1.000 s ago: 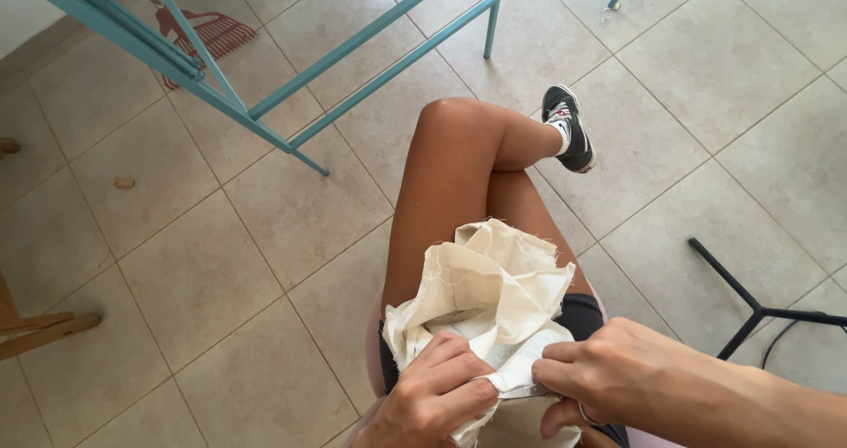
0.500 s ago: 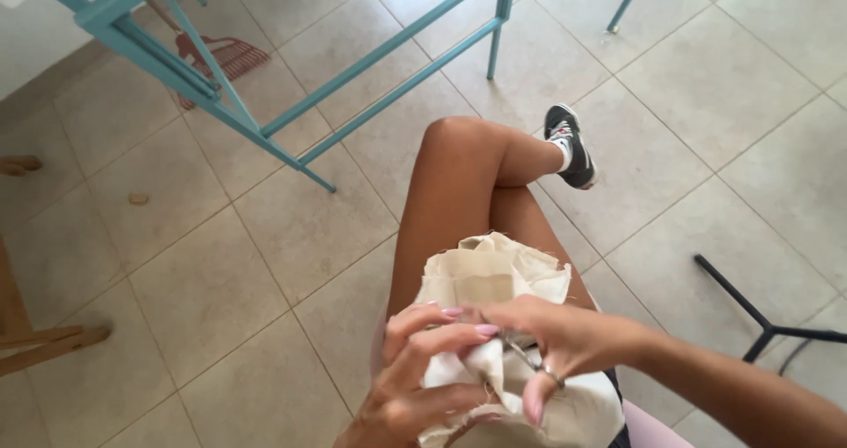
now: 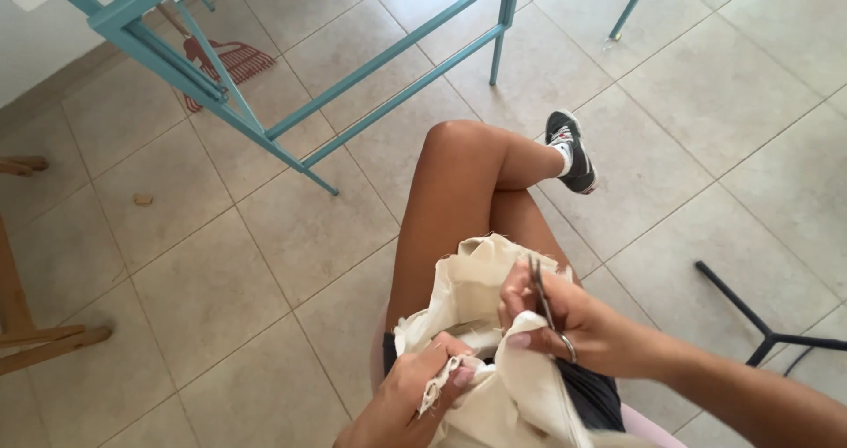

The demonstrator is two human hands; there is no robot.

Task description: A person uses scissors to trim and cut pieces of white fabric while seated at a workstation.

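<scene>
A cream cloth lies bunched on my lap over my crossed legs. My right hand holds small metal scissors, fingers through the loops, with the blades pointing up over the cloth. My left hand pinches a folded edge of the same cloth low on the left. The two hands are a little apart, with cloth stretched between them.
A teal metal table frame stands on the tiled floor ahead. A red broom head lies behind it. A black stand leg crosses the floor at right. Wooden furniture legs sit at left. My black sneaker rests on the tiles.
My right hand has risen from the cloth's lower edge with the scissors now upright. My left hand dropped lower, and the cloth was pulled closer in.
</scene>
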